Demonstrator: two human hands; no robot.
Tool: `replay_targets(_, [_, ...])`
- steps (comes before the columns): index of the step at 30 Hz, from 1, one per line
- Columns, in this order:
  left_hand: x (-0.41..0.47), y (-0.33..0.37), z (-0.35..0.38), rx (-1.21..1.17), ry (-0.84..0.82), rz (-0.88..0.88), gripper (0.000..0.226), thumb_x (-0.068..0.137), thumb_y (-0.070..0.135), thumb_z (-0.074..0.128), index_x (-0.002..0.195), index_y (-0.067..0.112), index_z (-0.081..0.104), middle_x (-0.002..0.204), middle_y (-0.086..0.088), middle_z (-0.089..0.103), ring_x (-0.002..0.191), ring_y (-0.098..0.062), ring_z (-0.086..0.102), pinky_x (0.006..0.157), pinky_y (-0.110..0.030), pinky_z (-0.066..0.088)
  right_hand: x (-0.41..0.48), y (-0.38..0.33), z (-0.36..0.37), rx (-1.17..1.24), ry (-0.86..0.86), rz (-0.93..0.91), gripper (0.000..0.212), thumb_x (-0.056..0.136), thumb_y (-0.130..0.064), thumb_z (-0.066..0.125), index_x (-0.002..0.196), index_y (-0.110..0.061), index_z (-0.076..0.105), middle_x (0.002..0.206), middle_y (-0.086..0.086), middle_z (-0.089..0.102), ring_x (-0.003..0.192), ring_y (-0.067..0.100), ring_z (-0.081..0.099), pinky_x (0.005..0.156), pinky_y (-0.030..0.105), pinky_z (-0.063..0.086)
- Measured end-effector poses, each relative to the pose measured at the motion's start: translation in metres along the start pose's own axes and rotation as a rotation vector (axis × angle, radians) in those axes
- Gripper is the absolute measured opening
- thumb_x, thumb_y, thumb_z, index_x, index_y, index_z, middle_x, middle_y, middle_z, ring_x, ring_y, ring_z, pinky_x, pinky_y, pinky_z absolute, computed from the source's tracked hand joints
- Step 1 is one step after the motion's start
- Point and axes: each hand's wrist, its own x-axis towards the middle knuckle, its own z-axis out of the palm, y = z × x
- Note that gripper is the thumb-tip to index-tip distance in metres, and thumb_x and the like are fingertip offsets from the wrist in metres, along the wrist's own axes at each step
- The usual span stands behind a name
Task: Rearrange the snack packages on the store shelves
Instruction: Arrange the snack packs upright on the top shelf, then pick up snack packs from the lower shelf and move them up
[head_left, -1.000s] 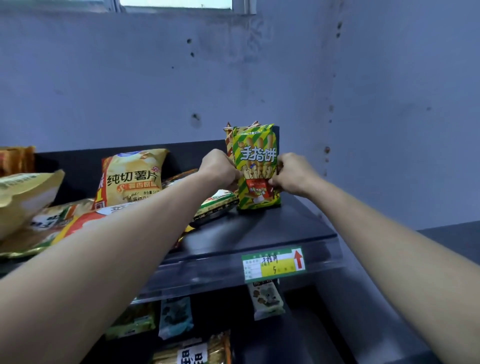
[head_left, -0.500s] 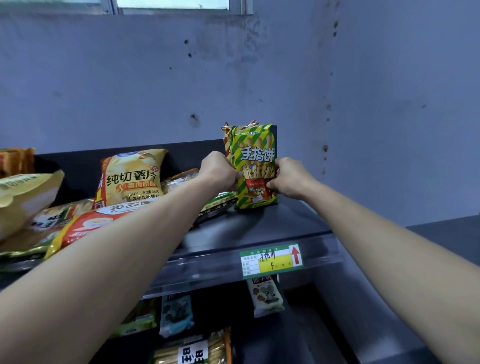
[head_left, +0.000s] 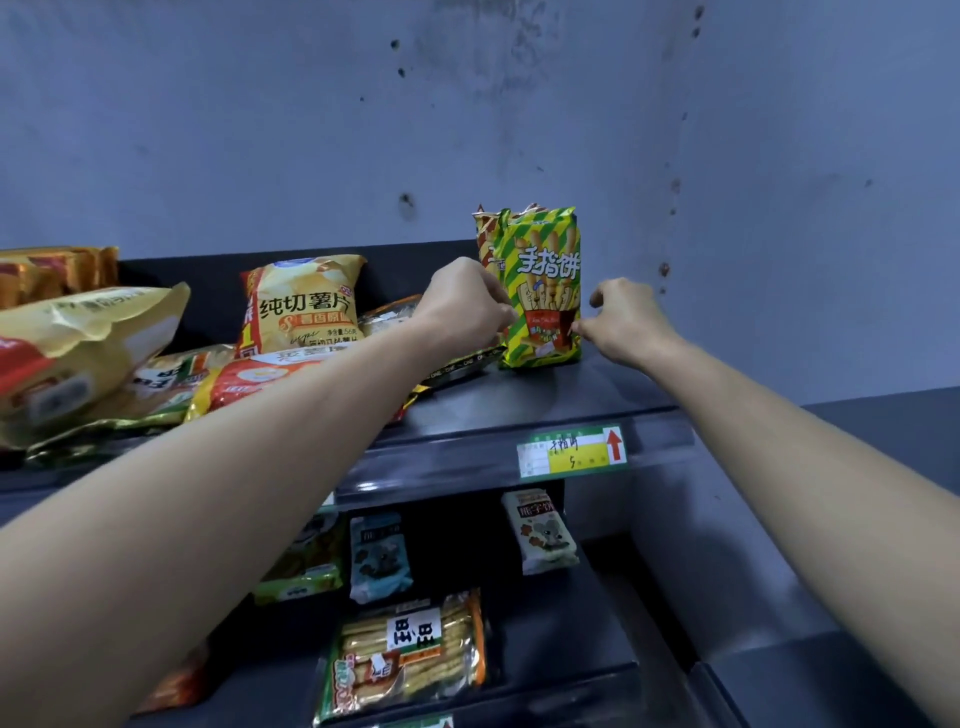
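A green-and-yellow striped biscuit-stick pack (head_left: 545, 270) stands upright on the right end of the top shelf (head_left: 519, 410). A second, brown-striped pack (head_left: 485, 234) stands right behind it. My left hand (head_left: 462, 306) has curled fingers that pinch the front pack's left edge. Just off the pack's right edge is my right hand (head_left: 623, 322), its fingers loosely curled; only a fingertip is at the pack and it holds nothing.
Yellow chip bags (head_left: 301, 306) and other flat snack bags (head_left: 244, 379) crowd the shelf's left and middle. A price tag (head_left: 571, 452) sits on the shelf lip. Lower shelves hold small packs (head_left: 543, 530) and a cracker pack (head_left: 410, 654). The wall is close on the right.
Both hands gripped the striped pack before. My right hand has let go and drawn slightly to the right; the pack now stands on the shelf.
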Motion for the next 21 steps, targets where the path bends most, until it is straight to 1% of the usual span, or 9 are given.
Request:
replay_targets(2, [-0.016, 0.001, -0.005, 0.044, -0.02, 0.066, 0.012, 0.084, 0.013, 0.068, 0.088, 0.003, 0.072, 0.087, -0.014, 0.071, 0.075, -0.023, 0.067, 0.078, -0.037, 0.058, -0.015, -0.008, -0.003, -0.016, 0.016, -0.057, 0.028, 0.086, -0.018, 0.066, 0.106, 0.002, 0.063, 0.111, 0.02, 0.065, 0.102, 0.035, 0.06, 0.086, 0.04, 0.05])
replay_targets(5, [-0.047, 0.003, -0.016, 0.097, -0.068, 0.161, 0.01, 0.082, 0.013, 0.066, 0.085, 0.006, 0.073, 0.076, -0.012, 0.071, 0.057, -0.016, 0.061, 0.06, -0.022, 0.055, -0.044, -0.026, -0.01, -0.023, 0.051, -0.142, 0.02, 0.083, -0.018, 0.067, 0.098, -0.005, 0.07, 0.105, 0.016, 0.069, 0.101, 0.032, 0.061, 0.086, 0.036, 0.05])
replay_targets(6, [-0.058, 0.002, -0.02, 0.094, -0.094, 0.178, 0.01, 0.082, 0.012, 0.065, 0.083, 0.006, 0.072, 0.073, -0.012, 0.07, 0.054, -0.015, 0.06, 0.057, -0.023, 0.055, -0.055, -0.032, -0.012, -0.018, 0.051, -0.162, 0.018, 0.083, -0.019, 0.068, 0.096, -0.007, 0.072, 0.105, 0.014, 0.069, 0.101, 0.03, 0.061, 0.086, 0.034, 0.05])
replay_targets(8, [-0.08, -0.002, -0.028, 0.077, -0.146, 0.196, 0.009, 0.083, 0.012, 0.064, 0.082, 0.006, 0.072, 0.07, -0.01, 0.069, 0.059, -0.018, 0.064, 0.064, -0.031, 0.059, -0.08, -0.045, -0.015, -0.02, 0.033, -0.2, 0.015, 0.084, -0.019, 0.067, 0.094, -0.01, 0.073, 0.102, 0.011, 0.07, 0.097, 0.025, 0.062, 0.08, 0.029, 0.047])
replay_targets(10, [-0.101, -0.01, -0.036, 0.085, -0.185, 0.209, 0.01, 0.083, 0.012, 0.065, 0.083, 0.006, 0.073, 0.072, -0.009, 0.069, 0.065, -0.023, 0.069, 0.069, -0.035, 0.059, -0.104, -0.055, -0.017, -0.041, 0.01, -0.22, 0.014, 0.084, -0.02, 0.065, 0.092, -0.01, 0.073, 0.098, 0.01, 0.069, 0.093, 0.023, 0.062, 0.075, 0.025, 0.044])
replay_targets(13, [-0.131, -0.028, -0.046, 0.115, -0.266, 0.229, 0.011, 0.082, 0.012, 0.065, 0.084, 0.005, 0.073, 0.071, -0.011, 0.07, 0.063, -0.021, 0.068, 0.064, -0.031, 0.057, -0.14, -0.072, -0.014, -0.107, -0.065, -0.224, 0.014, 0.084, -0.021, 0.064, 0.086, -0.011, 0.074, 0.087, 0.008, 0.068, 0.086, 0.021, 0.06, 0.071, 0.024, 0.041])
replay_targets(16, [-0.155, -0.054, -0.053, 0.124, -0.353, 0.178, 0.01, 0.083, 0.012, 0.065, 0.085, 0.005, 0.072, 0.074, -0.009, 0.072, 0.066, -0.02, 0.07, 0.062, -0.028, 0.056, -0.171, -0.086, -0.003, -0.139, -0.225, -0.205, 0.012, 0.086, -0.024, 0.064, 0.08, -0.016, 0.07, 0.078, 0.004, 0.063, 0.082, 0.019, 0.058, 0.071, 0.025, 0.043])
replay_targets(19, [-0.172, -0.083, -0.057, 0.111, -0.404, 0.085, 0.011, 0.085, 0.012, 0.064, 0.088, 0.005, 0.072, 0.079, -0.013, 0.073, 0.073, -0.024, 0.071, 0.068, -0.033, 0.058, -0.193, -0.094, 0.02, -0.152, -0.349, -0.151, 0.011, 0.086, -0.027, 0.064, 0.081, -0.018, 0.068, 0.082, 0.006, 0.064, 0.083, 0.018, 0.053, 0.07, 0.024, 0.037])
replay_targets(21, [-0.181, -0.105, -0.06, 0.122, -0.42, 0.03, 0.011, 0.086, 0.014, 0.063, 0.087, 0.007, 0.071, 0.081, -0.012, 0.073, 0.071, -0.021, 0.07, 0.071, -0.034, 0.059, -0.203, -0.098, 0.039, -0.16, -0.417, -0.122, 0.011, 0.086, -0.026, 0.065, 0.081, -0.017, 0.069, 0.086, 0.007, 0.065, 0.082, 0.02, 0.056, 0.069, 0.024, 0.038])
